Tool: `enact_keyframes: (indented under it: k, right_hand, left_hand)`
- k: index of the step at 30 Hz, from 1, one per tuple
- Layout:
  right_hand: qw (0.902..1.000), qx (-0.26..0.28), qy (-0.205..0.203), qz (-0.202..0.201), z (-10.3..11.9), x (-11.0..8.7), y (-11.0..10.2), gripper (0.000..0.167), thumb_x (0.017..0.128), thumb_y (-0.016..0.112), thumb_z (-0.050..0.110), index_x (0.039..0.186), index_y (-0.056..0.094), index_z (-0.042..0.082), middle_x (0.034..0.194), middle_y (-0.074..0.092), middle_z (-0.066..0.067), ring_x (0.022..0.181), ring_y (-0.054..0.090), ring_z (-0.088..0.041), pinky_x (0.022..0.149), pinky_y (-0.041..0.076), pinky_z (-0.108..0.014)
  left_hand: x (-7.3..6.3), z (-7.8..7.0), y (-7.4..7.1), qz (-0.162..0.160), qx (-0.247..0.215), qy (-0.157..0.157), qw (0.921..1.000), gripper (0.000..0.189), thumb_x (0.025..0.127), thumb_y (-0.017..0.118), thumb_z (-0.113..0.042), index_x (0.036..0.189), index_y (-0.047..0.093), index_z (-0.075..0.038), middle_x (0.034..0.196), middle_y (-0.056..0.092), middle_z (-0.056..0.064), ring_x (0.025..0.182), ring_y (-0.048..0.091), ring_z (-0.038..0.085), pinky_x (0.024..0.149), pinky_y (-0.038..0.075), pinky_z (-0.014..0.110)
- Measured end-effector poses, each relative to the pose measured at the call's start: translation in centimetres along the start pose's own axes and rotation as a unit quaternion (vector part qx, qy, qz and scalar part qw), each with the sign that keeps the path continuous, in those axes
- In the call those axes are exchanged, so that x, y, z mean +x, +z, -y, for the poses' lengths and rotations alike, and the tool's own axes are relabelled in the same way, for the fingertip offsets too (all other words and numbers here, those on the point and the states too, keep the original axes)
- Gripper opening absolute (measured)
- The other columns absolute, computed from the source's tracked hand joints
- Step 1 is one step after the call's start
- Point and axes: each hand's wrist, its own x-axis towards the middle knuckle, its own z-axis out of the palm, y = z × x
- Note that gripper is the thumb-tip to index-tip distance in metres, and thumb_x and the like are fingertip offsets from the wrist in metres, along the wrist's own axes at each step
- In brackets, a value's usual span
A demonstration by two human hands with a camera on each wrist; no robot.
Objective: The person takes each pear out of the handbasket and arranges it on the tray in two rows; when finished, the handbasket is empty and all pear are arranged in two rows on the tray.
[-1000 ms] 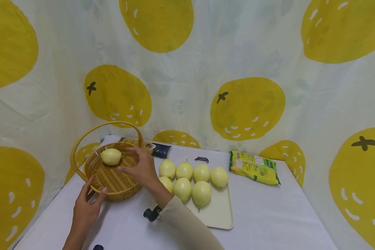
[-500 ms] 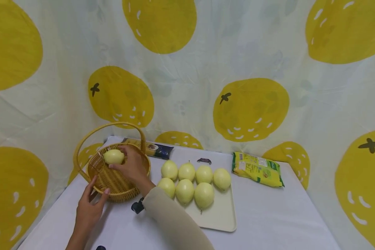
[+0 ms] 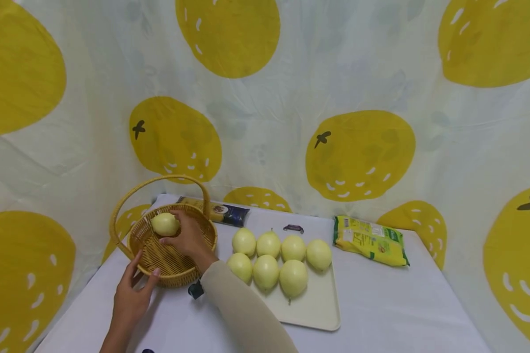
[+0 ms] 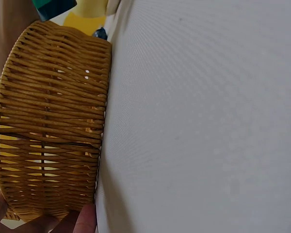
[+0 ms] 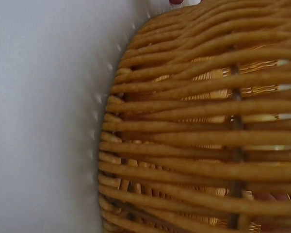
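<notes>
A round wicker basket (image 3: 172,280) with a tall arched handle stands on the left of the table in the head view. Inside it, near the far left wall, lies one pale yellow-green pear (image 3: 162,223). My right hand (image 3: 190,240) reaches over the basket's right rim, its fingers and thumb curled round the pear's right end. At the near left side, my left hand (image 3: 132,296) holds the basket's wall, thumb and forefinger up at the rim. In the left wrist view, fingertips (image 4: 86,219) touch the wall low down. The right wrist view shows mostly woven wall (image 5: 199,121).
Several more pears (image 3: 266,272) sit in two rows on a cream tray (image 3: 313,314) right of the basket. Behind lie a dark packet (image 3: 231,214) and a small purple wrapped item (image 3: 293,228). A yellow-green packet (image 3: 371,241) lies at the right.
My right hand has moved left from the basket's right side to the pear, and its fingers have closed in on the pear's end. My left hand has stayed at the rim.
</notes>
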Motion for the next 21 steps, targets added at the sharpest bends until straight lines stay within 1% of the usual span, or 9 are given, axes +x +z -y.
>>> enact_keyframes:
  k: [3,6,10,12,13,15,18,21]
  right_hand:
    - [0.9999,-0.005,-0.002,0.015,-0.08,0.14,-0.01,0.087,0.082,0.093,0.033,0.157,0.050,0.027,0.155,0.058,0.003,0.141,0.057,-0.015,0.114,0.052,-0.033]
    - [0.9997,-0.008,0.001,0.022,-0.17,0.24,-0.05,0.085,0.083,0.093,0.031,0.156,0.050,0.027,0.154,0.059,0.002,0.140,0.058,-0.015,0.114,0.052,-0.031]
    - [0.9998,0.017,0.009,0.010,-0.26,0.20,-0.07,0.075,0.086,0.091,0.029,0.151,0.055,0.029,0.143,0.068,-0.001,0.134,0.063,-0.016,0.108,0.055,-0.032]
    - [0.9998,0.022,0.004,0.001,-0.31,0.20,-0.05,0.071,0.086,0.091,0.029,0.149,0.057,0.029,0.139,0.071,-0.001,0.131,0.065,-0.016,0.106,0.056,-0.032]
    - [0.9999,0.017,0.000,-0.002,-0.34,0.21,-0.03,0.071,0.086,0.091,0.030,0.149,0.057,0.029,0.139,0.071,0.000,0.130,0.065,-0.015,0.106,0.056,-0.032]
    - [0.9998,-0.010,-0.014,0.004,-0.39,0.18,-0.02,0.075,0.086,0.091,0.033,0.151,0.056,0.029,0.143,0.068,0.002,0.133,0.063,-0.014,0.108,0.055,-0.031]
    - [0.9968,-0.060,-0.044,0.027,-0.42,0.23,0.03,0.084,0.086,0.090,0.035,0.158,0.049,0.029,0.151,0.062,0.005,0.138,0.058,-0.015,0.112,0.052,-0.032]
    - [0.9923,-0.092,-0.065,0.052,-0.43,0.26,0.15,0.090,0.087,0.089,0.036,0.163,0.042,0.029,0.157,0.057,0.006,0.143,0.054,-0.016,0.116,0.049,-0.031]
  left_hand:
    - [0.03,0.06,0.07,-0.001,0.003,-0.001,1.0000,0.088,0.104,0.065,-0.052,0.173,0.014,-0.031,0.178,0.017,0.018,0.152,0.036,0.056,0.121,0.031,0.075]
    - [-0.07,0.02,0.12,-0.003,0.000,0.002,1.0000,0.087,0.104,0.066,-0.050,0.173,0.016,-0.031,0.178,0.018,0.019,0.152,0.037,0.057,0.121,0.031,0.074]
    - [-0.19,-0.05,0.19,-0.008,-0.006,0.008,0.9999,0.086,0.104,0.067,-0.047,0.172,0.018,-0.030,0.177,0.019,0.020,0.151,0.038,0.057,0.120,0.033,0.073]
    - [-0.21,-0.10,0.19,-0.010,-0.008,0.008,0.9999,0.085,0.104,0.067,-0.047,0.172,0.018,-0.029,0.177,0.019,0.020,0.151,0.038,0.057,0.120,0.034,0.073]
    - [-0.22,-0.11,0.19,-0.010,-0.008,0.007,0.9999,0.086,0.104,0.067,-0.047,0.172,0.018,-0.029,0.177,0.019,0.020,0.151,0.038,0.057,0.120,0.034,0.073]
    - [-0.24,-0.13,0.17,-0.008,-0.009,0.006,0.9999,0.086,0.105,0.066,-0.047,0.173,0.017,-0.030,0.178,0.018,0.019,0.152,0.037,0.057,0.120,0.035,0.072]
    - [-0.20,-0.14,0.10,-0.006,-0.009,0.007,0.9999,0.086,0.105,0.066,-0.047,0.173,0.018,-0.029,0.178,0.018,0.019,0.152,0.037,0.057,0.120,0.033,0.073]
    - [-0.14,-0.16,0.04,-0.003,-0.005,0.007,1.0000,0.086,0.105,0.066,-0.048,0.173,0.017,-0.028,0.178,0.017,0.019,0.152,0.037,0.057,0.121,0.032,0.074]
